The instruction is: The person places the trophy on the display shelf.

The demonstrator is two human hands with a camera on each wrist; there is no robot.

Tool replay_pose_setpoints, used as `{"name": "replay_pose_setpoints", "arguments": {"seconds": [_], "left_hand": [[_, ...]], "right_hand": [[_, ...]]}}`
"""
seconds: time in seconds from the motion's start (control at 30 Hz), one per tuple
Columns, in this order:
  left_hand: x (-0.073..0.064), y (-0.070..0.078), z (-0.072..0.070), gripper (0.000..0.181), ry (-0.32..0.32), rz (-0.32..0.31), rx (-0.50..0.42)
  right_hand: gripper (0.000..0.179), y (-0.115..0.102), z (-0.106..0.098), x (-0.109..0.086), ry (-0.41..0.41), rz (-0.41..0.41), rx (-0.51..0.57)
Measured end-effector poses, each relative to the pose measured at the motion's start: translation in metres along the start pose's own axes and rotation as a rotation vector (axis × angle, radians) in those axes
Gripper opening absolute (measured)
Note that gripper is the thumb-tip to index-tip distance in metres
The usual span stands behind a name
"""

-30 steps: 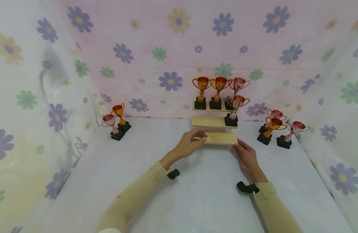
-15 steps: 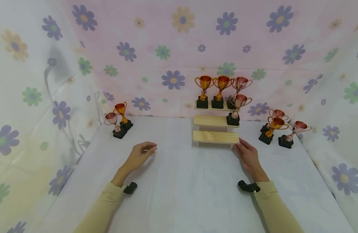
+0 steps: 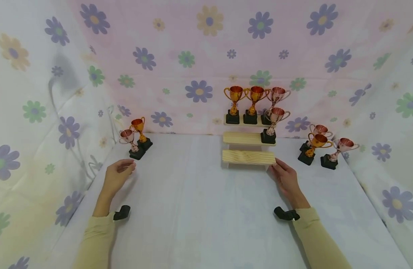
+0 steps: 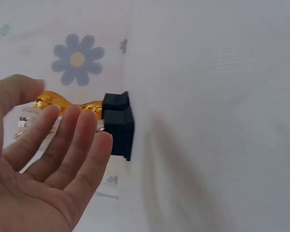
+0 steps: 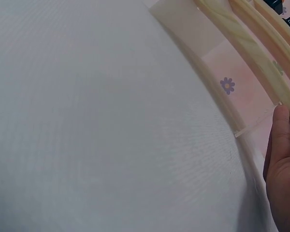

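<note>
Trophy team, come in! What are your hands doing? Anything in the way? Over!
Left hand empty, near shiny pink black-based trophy. Right hand holding pale wooden bottom shelf at its right end. Nothing seen between left hand and trophy.

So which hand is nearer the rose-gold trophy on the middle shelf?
The right hand: it holds the right end of the bottom wooden shelf, in front of the rose-gold trophy. The left hand is far to the trophy's left.

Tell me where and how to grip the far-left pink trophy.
I'd pinch the pink trophy by its narrow stem, under the flaring cup and above the black base, coming from the front, where the left hand is; the gold trophy stands close behind.
</note>
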State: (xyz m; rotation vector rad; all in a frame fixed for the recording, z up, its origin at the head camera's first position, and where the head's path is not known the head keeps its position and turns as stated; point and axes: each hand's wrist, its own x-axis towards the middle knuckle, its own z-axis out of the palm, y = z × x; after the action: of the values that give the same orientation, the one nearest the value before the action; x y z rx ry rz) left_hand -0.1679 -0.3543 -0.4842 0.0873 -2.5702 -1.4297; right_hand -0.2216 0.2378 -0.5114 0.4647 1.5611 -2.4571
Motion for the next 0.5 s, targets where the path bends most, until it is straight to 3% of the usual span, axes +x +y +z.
{"name": "replay_pose_setpoints", "arguments": {"seconds": [0.13, 0.23, 0.5], "left_hand": [[0.007, 0.005, -0.009, 0.047, 0.065, -0.005, 0.024], [0.013, 0.011, -0.014, 0.055, 0.111, -0.044, 0.023], [0.041, 0.020, -0.016, 0.080, 0.201, -0.145, -0.088]], "right_hand": [[0.062, 0.000, 0.001, 0.000, 0.000, -0.001, 0.001], [0.061, 0.000, 0.001, 0.000, -0.002, 0.005, 0.010], [0.061, -0.002, 0.002, -0.001, 0.012, 0.014, -0.009]]}}
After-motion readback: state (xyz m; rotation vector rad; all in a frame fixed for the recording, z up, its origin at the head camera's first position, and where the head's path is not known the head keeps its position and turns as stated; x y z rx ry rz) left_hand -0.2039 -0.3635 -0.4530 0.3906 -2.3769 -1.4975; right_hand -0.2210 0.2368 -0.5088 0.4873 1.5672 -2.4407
